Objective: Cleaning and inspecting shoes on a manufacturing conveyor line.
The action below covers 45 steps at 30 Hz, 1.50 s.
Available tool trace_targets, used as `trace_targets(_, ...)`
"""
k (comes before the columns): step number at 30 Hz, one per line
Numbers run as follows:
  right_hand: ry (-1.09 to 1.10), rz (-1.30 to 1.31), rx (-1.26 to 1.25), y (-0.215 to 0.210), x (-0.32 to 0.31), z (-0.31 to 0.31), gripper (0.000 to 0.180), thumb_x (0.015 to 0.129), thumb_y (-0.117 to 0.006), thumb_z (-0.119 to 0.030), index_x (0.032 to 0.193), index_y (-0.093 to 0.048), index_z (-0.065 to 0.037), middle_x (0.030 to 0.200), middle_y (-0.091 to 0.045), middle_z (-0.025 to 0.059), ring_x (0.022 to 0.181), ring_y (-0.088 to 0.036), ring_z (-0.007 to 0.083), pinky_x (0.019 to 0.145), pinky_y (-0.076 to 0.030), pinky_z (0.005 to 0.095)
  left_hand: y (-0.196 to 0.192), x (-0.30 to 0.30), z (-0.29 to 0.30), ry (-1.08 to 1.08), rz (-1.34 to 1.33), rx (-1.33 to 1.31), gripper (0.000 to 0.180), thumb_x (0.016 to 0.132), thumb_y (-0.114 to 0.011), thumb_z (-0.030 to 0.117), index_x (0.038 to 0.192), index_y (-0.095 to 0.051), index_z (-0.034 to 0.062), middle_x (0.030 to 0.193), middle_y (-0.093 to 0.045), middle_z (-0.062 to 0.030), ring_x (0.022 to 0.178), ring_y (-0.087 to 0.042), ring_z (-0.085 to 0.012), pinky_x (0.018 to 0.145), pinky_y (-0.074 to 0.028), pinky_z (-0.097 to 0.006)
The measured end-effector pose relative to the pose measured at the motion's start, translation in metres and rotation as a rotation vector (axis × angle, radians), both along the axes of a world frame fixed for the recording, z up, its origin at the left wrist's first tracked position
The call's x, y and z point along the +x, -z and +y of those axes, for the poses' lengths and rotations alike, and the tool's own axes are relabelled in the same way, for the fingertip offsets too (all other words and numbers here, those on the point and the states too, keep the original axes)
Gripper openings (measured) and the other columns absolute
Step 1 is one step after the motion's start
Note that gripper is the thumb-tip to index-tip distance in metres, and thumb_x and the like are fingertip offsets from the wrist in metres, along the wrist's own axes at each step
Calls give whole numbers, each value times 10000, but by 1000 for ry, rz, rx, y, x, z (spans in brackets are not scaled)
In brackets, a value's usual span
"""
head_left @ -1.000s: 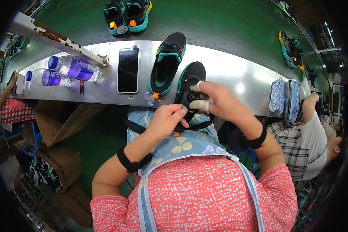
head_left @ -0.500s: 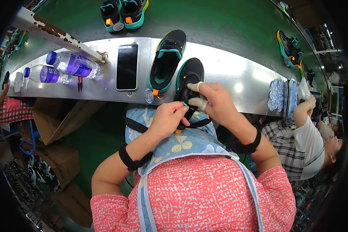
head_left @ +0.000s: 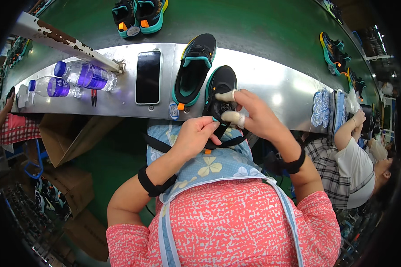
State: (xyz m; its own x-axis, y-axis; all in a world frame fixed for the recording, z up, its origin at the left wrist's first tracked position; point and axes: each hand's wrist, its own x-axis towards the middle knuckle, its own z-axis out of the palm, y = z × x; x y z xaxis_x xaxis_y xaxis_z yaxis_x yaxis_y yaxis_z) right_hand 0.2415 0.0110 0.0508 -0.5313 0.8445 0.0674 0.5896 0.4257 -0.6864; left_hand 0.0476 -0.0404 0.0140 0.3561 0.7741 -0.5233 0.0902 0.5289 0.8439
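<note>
A black running shoe (head_left: 223, 78) with teal edging lies at the table's front edge, its heel toward my body. My left hand (head_left: 194, 137) pinches the shoe's collar between thumb and finger. My right hand (head_left: 254, 113), with pale covers on thumb and index finger, is over the laces; those two fingertips are apart, either side of the dark lacing. Whether a lace end is between them is too dark to see. The matching shoe (head_left: 194, 66) stands just left, an orange heel loop and a small round tag (head_left: 173, 111) at its heel.
A phone (head_left: 148, 78) lies left of the shoes. Two water bottles (head_left: 90, 75) lie beside a chipped metal post (head_left: 67, 42). More shoes (head_left: 150, 15) stand on the green surface beyond. Right are clear plastic pieces (head_left: 320, 108) and a co-worker (head_left: 358, 164). Cardboard boxes (head_left: 69, 140) are lower left.
My right hand's thumb and index finger have spread a little and shifted over the laces. My left hand keeps its pinch on the collar. The whole view has shifted slightly.
</note>
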Motion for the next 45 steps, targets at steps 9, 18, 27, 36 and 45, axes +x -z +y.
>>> trace_targets(9,35,-77,201,18,0,-1,322,781,-737,-233,1042,-621,-84,742,-599,103,714,-583,311,673,-439,376,0,2,-1,-37,-89,-69,203,976,-527,217,958,-654,59,709,-695,-52,472,-360,7,440,-257,-175)
trace_targets(18,49,-96,202,17,-5,-3,383,760,-756,-227,1085,-627,-70,726,-578,126,725,-576,336,701,-468,399,2,2,-1,-57,-93,-74,202,977,-525,219,970,-648,58,690,-692,-62,447,-325,9,418,-233,-174)
trace_targets(27,65,-69,173,19,-7,-9,429,766,-752,-204,1147,-619,-60,759,-593,152,745,-593,340,732,-469,390,-2,3,-1,-63,-86,-47,200,975,-525,213,965,-654,61,688,-692,-57,439,-322,8,412,-230,-175)
trace_targets(36,26,85,47,18,-9,-9,386,763,-746,-165,1120,-633,-76,839,-614,141,744,-593,329,728,-467,387,2,4,-2,-34,-66,-70,199,974,-525,211,980,-651,57,690,-690,-68,431,-308,5,407,-227,-177)
trace_targets(45,-8,95,-176,8,1,-6,373,759,-751,-164,1092,-631,-47,797,-615,142,803,-586,342,728,-470,387,1,4,-3,-32,-108,-133,204,980,-520,214,994,-645,53,703,-691,-69,445,-325,4,418,-236,-169)
